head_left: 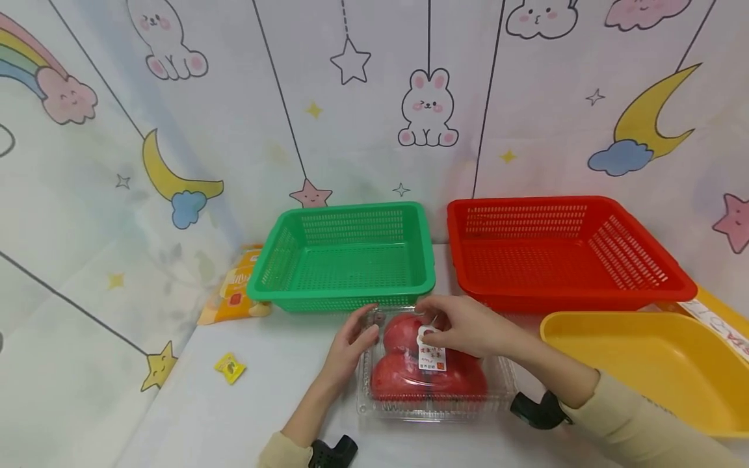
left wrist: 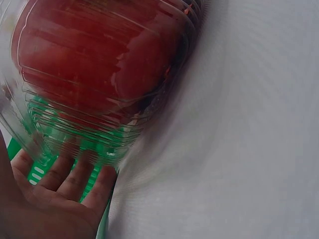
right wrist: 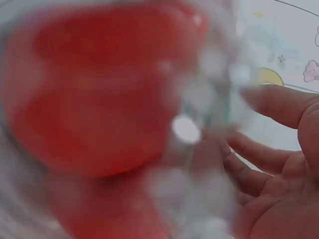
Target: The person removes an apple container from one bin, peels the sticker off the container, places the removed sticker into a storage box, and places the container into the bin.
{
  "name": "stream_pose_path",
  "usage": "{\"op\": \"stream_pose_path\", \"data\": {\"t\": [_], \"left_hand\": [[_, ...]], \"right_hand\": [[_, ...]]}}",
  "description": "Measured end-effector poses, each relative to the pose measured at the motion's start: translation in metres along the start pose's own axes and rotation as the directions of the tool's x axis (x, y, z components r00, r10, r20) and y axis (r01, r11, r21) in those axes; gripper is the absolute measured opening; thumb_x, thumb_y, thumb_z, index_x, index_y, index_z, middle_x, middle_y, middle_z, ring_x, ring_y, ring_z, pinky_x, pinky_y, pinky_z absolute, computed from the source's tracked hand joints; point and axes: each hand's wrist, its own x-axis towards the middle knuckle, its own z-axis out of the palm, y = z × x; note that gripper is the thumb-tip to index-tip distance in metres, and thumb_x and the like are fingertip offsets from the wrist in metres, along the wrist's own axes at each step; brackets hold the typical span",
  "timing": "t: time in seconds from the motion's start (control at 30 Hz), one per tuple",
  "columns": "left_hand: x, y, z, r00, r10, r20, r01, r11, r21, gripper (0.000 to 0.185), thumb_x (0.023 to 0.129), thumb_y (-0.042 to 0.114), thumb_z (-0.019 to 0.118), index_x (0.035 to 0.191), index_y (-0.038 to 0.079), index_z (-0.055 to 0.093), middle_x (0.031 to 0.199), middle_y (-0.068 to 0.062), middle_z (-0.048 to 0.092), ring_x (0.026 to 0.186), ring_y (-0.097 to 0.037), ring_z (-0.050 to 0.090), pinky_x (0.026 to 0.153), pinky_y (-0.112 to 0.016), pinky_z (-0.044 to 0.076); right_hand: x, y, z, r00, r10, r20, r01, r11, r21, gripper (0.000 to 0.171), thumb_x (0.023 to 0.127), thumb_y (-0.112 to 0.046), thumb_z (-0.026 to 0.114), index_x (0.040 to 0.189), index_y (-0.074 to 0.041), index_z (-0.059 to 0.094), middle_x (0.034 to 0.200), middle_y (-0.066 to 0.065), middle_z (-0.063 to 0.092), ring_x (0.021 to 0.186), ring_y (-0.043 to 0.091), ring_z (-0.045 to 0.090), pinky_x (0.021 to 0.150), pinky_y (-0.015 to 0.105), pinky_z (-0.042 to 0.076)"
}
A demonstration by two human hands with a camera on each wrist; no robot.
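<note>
1. A clear plastic box [head_left: 433, 370] of red fruit [head_left: 409, 374] sits on the white bench [head_left: 281, 403], just in front of the green basket [head_left: 345, 257] and near the red basket [head_left: 562, 250].
2. The left hand [head_left: 351, 344] rests against the box's left far corner, fingers fairly straight and touching the plastic; the left wrist view shows its fingers [left wrist: 75, 174] spread under the ribbed wall, not curled round it.
3. The right hand [head_left: 462, 325] lies over the top of the box by the white label [head_left: 432, 351], fingers bent down on the lid. Whether it pinches the lid edge or only presses, I cannot tell; the right wrist view is too blurred.
4. Judged from this, the step in hand is taking hold of the box from both sides, before any lift.
5. The next move calls for a firm two-sided hold low on the walls, since the thin plastic likely flexes and the lid may pop.
6. A yellow tub [head_left: 649, 370] stands at the right; an orange packet [head_left: 236, 292] and a small yellow sweet [head_left: 230, 368] lie at the left.
</note>
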Motion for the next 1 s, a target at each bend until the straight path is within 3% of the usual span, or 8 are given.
{"op": "stream_pose_path", "data": {"t": [0.17, 0.43, 0.6, 0.73, 1.0], "left_hand": [[0.001, 0.000, 0.000, 1.000, 0.007, 0.013, -0.007, 1.000, 0.008, 0.052, 0.100, 0.016, 0.059, 0.149, 0.006, 0.045, 0.140, -0.022, 0.053, 0.129, -0.037, 0.051, 0.099, -0.037, 0.049], [0.000, 0.002, -0.001, 1.000, 0.005, 0.013, -0.005, 1.000, 0.002, 0.052, 0.100, 0.017, 0.059, 0.149, 0.005, 0.045, 0.142, -0.022, 0.052, 0.129, -0.036, 0.051, 0.098, -0.036, 0.049], [0.000, 0.001, -0.001, 1.000, -0.002, 0.009, 0.002, 1.000, 0.011, 0.052, 0.100, 0.017, 0.058, 0.149, 0.006, 0.045, 0.144, -0.021, 0.051, 0.129, -0.035, 0.051, 0.098, -0.036, 0.049], [0.000, 0.002, 0.000, 1.000, 0.002, 0.012, -0.002, 1.000, 0.019, 0.052, 0.101, 0.017, 0.058, 0.149, 0.005, 0.045, 0.143, -0.022, 0.051, 0.127, -0.037, 0.053, 0.096, -0.033, 0.049], [-0.001, 0.002, 0.000, 1.000, 0.005, 0.005, -0.005, 1.000, 0.016, 0.051, 0.101, 0.015, 0.057, 0.149, 0.005, 0.045, 0.143, -0.022, 0.051, 0.125, -0.037, 0.053, 0.095, -0.031, 0.050]], "right_hand": [[0.004, -0.001, -0.002, 1.000, 0.027, 0.009, -0.027, 0.999, -0.019, 0.044, 0.084, -0.019, 0.084, 0.121, -0.008, 0.065, 0.095, -0.001, 0.066, 0.087, 0.018, 0.060, 0.074, 0.036, 0.060], [0.007, 0.001, 0.001, 0.999, 0.053, 0.011, -0.052, 0.997, -0.054, 0.021, 0.087, -0.018, 0.081, 0.101, -0.011, 0.067, 0.083, -0.004, 0.062, 0.077, 0.016, 0.058, 0.070, 0.032, 0.059], [0.007, 0.004, 0.004, 1.000, 0.007, -0.021, -0.008, 0.995, -0.096, 0.016, 0.089, -0.015, 0.078, 0.088, -0.015, 0.062, 0.075, -0.007, 0.059, 0.071, 0.013, 0.056, 0.065, 0.027, 0.056], [0.004, 0.003, 0.003, 0.999, -0.026, -0.036, 0.023, 0.995, -0.093, 0.015, 0.090, -0.015, 0.077, 0.088, -0.016, 0.062, 0.075, -0.007, 0.059, 0.070, 0.012, 0.056, 0.065, 0.026, 0.055], [-0.009, -0.002, -0.013, 0.996, -0.067, -0.058, 0.068, 0.998, 0.013, 0.011, 0.093, -0.016, 0.075, 0.093, -0.014, 0.064, 0.080, -0.006, 0.064, 0.073, 0.015, 0.059, 0.065, 0.025, 0.056]]}}
